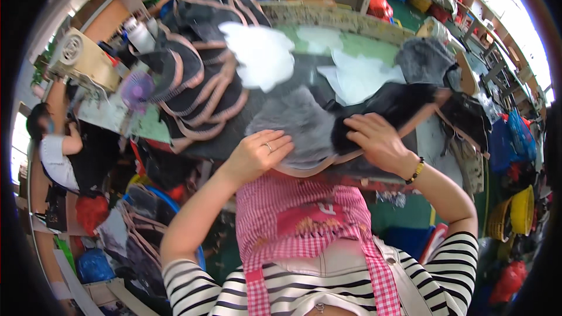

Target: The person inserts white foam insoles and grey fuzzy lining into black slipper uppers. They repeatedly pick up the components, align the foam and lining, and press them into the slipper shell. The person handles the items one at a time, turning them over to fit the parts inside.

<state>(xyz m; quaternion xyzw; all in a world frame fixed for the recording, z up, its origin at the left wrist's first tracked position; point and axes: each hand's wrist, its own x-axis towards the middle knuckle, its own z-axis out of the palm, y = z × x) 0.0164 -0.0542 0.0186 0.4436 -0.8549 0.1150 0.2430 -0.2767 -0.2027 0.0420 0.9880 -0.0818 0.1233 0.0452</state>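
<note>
Left hand (pixel 260 151): ring on one finger, fingers curled and pressing flat on the near edge of a grey fuzzy piece (pixel 301 126); it pins rather than grips, apparently to keep the soft lining from sliding on the worktable (pixel 351 44).

Right hand (pixel 377 137): beaded bracelet at the wrist, fingers bent over the seam where the grey piece meets a black fuzzy piece (pixel 398 102); closed lightly on the fabric, thumb hidden, so whether it pinches or only presses I cannot tell. Both pieces lie just in front of the person's chest, touching each other, trimmed with a pinkish-tan band (pixel 319 167) along the near edge.

Stack of black shaped pieces with the same tan trim (pixel 193 82): fanned out to the person's left, within reach, overlapping like shingles so each edge can be picked off singly.

White thin sheets (pixel 260 52): spread beyond the hands, further ones (pixel 360 76) to the right, loose on the table.

Grey fuzzy heap (pixel 424 58): far right of the table, apart from the hands.

Small purple fan (pixel 137 89): beside the stack.

Pink checked apron (pixel 304 216): worn over a striped top.

Another person (pixel 55 146): at the left, at a separate bench.
</note>
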